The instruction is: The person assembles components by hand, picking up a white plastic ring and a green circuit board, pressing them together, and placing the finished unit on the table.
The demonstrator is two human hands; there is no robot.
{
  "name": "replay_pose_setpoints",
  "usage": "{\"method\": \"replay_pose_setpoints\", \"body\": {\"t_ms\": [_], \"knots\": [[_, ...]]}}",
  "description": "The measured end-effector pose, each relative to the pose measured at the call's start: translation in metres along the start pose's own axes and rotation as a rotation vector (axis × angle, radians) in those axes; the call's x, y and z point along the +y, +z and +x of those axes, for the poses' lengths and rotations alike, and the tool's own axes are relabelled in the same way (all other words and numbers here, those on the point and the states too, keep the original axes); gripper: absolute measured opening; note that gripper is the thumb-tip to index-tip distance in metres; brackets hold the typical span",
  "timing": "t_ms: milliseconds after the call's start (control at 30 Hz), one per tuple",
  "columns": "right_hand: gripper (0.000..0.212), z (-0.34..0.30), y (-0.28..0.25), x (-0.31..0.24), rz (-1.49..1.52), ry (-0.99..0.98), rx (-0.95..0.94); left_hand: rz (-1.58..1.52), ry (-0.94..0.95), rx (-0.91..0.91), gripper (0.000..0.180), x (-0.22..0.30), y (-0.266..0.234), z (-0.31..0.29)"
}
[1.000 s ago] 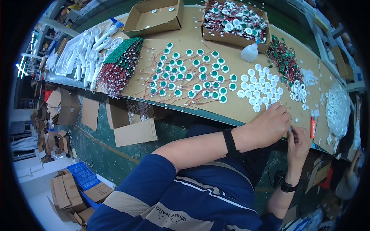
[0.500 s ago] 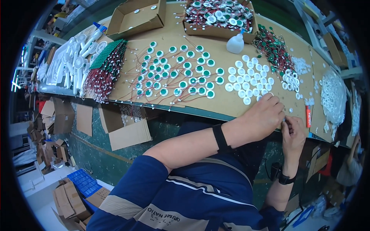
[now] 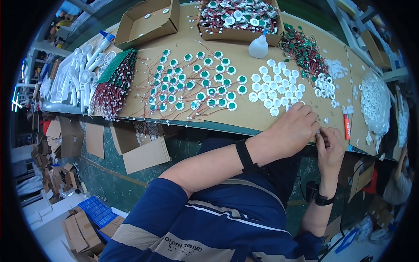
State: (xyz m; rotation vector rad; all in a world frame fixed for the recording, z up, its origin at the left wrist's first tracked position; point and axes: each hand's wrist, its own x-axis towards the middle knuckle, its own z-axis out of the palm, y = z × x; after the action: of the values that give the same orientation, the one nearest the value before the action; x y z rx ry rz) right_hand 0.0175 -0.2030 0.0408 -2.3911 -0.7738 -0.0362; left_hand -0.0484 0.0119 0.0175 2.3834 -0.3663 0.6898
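Observation:
My left hand [image 3: 297, 129], with a black band at the wrist, is closed at the table's front edge, fingers curled down. Right beside it my right hand [image 3: 330, 147] is closed too, thumb and forefinger pinched together close to the left fingertips. Whatever lies between the fingers is hidden or too small to make out. Just beyond the left knuckles lie white round caps [image 3: 272, 94], set out in loose rows. To their left are white discs with green centres and red wires [image 3: 205, 74]. A red tube [image 3: 347, 126] lies right of my right hand.
A white squeeze bottle [image 3: 258, 47] stands before a cardboard box [image 3: 239, 33] heaped with wired discs. Green wired pieces [image 3: 301, 50], white rings [image 3: 324, 86] and a bag of rings [image 3: 375, 107] lie to the right. White handheld fans [image 3: 80, 78] and a wired stack [image 3: 114, 78] lie left.
The table and its contents appear shifted slightly left in view. Both hands stay close together at the table edge, with only slight finger movement.

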Motion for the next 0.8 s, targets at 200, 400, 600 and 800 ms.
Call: {"method": "replay_pose_setpoints", "body": {"t_ms": [200,400,600,800], "knots": [[0.024,-0.003,0.002,0.007,0.054,0.026,0.003,-0.101,-0.002,0.015,0.025,-0.001,0.01,0.004],[0.023,0.003,0.001,-0.003,-0.01,-0.049,0.003,-0.137,-0.012,0.011,0.046,-0.008,-0.003,0.001],[0.024,-0.001,0.003,-0.003,0.074,0.016,0.035,-0.098,-0.015,0.013,0.054,-0.005,-0.002,0.003],[0.024,0.001,-0.001,-0.005,0.04,0.002,0.025,-0.084,-0.043,0.011,0.056,-0.002,-0.002,0.006]]}}
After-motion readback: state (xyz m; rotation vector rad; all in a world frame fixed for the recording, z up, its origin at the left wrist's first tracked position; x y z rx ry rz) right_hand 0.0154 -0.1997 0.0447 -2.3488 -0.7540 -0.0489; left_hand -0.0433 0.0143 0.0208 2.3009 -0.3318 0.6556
